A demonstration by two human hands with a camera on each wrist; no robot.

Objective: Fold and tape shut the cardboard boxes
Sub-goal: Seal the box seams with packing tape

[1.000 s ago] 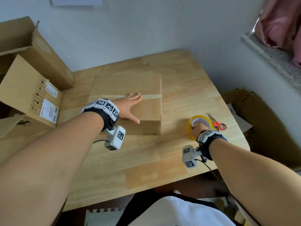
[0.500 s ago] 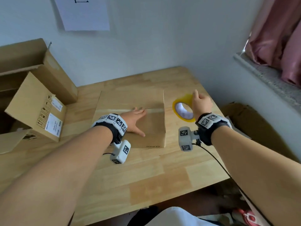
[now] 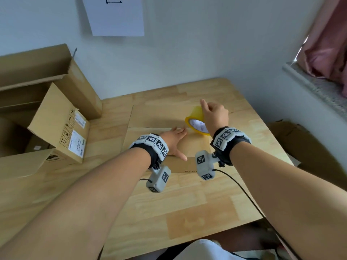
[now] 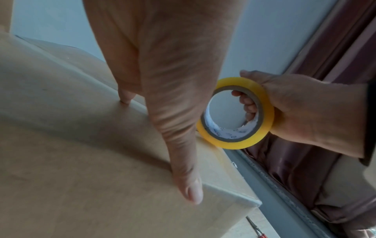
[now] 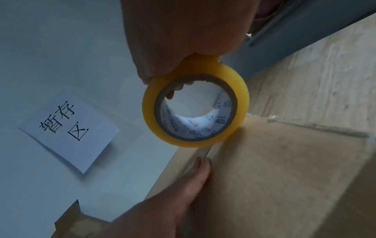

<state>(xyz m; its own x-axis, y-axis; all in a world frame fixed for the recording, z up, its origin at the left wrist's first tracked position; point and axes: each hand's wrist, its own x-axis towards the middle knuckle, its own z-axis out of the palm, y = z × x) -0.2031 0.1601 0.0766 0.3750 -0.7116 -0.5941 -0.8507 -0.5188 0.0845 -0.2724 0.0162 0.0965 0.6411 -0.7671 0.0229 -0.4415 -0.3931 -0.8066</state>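
Cardboard box (image 3: 165, 117), centre of surface (image 3: 187, 212): flaps folded, seam untaped. Your left hand (image 3: 173, 140) presses flat, fingers straight. Your right hand (image 3: 215, 117) clamps yellow tape roll (image 3: 195, 122) at seam's right end. Taping remains.

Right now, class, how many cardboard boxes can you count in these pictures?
3, perhaps more. The closed box lies on the table under the left hand. An open labelled box stands at the left with a larger open box behind it. Cardboard beside the table may be another.
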